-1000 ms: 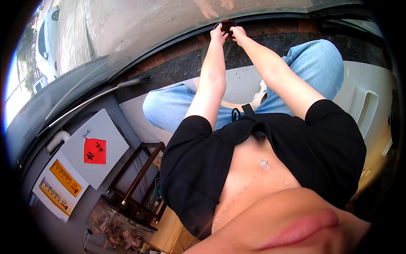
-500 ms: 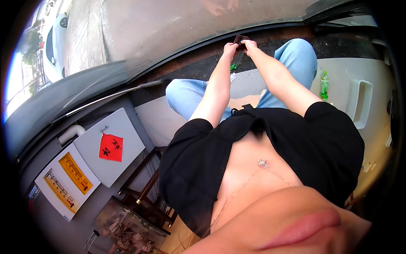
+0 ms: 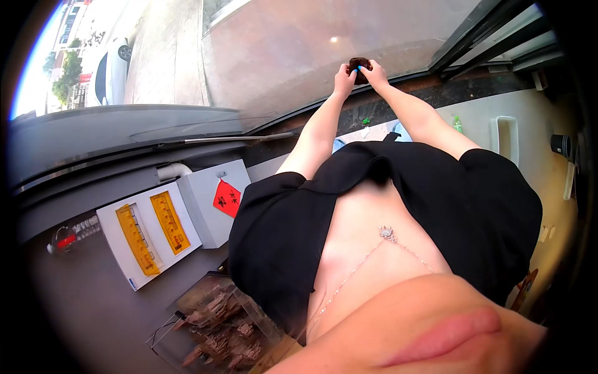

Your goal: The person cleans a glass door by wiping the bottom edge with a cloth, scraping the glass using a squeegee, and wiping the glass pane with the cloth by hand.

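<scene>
Both arms stretch forward, and between my hands is a small dark brown cloth-like item [image 3: 359, 63]. My left hand [image 3: 344, 80] grips its left side, with the thumb on its front. On the other side my right hand [image 3: 374, 75] grips it too, its thumb with a blue nail pressed on the item. The hands are close together, in front of the large glass pane [image 3: 280, 56] and above the dark stone ledge [image 3: 430, 91]. What the fingers do behind the item is hidden.
A green bottle [image 3: 458, 124] and a white bin [image 3: 505, 138] stand at the right. Small green [image 3: 366, 121] litter lies below the hands. At left are a pole [image 3: 230, 139], a grey box [image 3: 215, 199], a white panel [image 3: 149, 234] and a rock display [image 3: 224, 327].
My body has risen from a crouch, and the knees have dropped mostly out of sight. Both hands have lifted the brown item from the ledge up in front of the glass.
</scene>
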`<state>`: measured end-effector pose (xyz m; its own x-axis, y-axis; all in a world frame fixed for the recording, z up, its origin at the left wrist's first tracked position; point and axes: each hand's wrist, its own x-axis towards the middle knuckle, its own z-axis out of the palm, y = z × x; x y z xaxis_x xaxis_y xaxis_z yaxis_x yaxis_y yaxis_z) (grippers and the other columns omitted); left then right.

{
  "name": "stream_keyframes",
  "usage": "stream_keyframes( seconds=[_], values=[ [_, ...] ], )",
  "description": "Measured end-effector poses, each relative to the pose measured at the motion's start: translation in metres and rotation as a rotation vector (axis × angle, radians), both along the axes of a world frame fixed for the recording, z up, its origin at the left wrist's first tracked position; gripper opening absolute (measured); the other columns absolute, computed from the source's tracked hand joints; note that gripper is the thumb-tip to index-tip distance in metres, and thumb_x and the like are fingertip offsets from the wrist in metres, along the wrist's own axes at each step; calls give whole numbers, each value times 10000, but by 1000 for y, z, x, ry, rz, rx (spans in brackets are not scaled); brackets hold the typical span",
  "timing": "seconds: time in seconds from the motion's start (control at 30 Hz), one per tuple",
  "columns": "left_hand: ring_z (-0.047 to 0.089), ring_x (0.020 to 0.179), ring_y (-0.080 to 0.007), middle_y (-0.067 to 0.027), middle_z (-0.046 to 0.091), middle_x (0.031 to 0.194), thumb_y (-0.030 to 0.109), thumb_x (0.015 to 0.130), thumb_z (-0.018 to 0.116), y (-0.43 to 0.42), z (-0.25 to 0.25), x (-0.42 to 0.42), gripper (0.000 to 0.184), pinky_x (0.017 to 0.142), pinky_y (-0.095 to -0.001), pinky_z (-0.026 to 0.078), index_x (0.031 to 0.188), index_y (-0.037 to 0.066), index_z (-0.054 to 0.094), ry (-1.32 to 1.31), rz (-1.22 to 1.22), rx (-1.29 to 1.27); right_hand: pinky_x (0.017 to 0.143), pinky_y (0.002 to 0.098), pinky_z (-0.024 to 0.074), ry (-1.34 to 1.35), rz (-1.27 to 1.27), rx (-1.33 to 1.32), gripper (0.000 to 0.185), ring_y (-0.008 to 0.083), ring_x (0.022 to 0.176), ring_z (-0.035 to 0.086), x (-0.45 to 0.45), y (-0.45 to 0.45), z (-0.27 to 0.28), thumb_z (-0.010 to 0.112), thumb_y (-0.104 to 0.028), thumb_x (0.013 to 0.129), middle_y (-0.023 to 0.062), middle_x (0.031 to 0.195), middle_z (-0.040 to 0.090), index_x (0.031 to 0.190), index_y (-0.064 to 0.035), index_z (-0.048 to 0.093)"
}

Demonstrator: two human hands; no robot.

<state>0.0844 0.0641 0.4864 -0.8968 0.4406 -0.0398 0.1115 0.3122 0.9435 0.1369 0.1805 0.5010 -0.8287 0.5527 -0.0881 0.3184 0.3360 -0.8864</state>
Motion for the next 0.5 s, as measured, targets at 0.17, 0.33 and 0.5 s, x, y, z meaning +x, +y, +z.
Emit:
stream_keyframes(
  seconds=[0.17,0.33,0.5],
  values=[
    [515,735,-281,-143,533,773,118,675,505,-19,119,-6,194,635,-337,411,829,10,461,309,-17,-20,654,340,404,114,-192,269,291,256,746,486,-9,-24,92,557,-277,652,109,810,465,879,-101,513],
    [443,784,-255,-78,456,791,109,653,519,-22,204,-7,187,623,-347,398,827,79,458,773,127,-45,657,345,407,222,-350,367,303,257,762,492,-29,-43,172,544,-279,665,106,816,486,920,-120,508],
    [447,768,-255,-78,457,777,113,665,514,-4,246,-14,180,617,-349,385,813,70,421,814,288,7,602,364,425,415,-349,239,333,279,624,545,-51,-34,226,515,-260,689,100,674,561,971,-103,435]
  ],
)
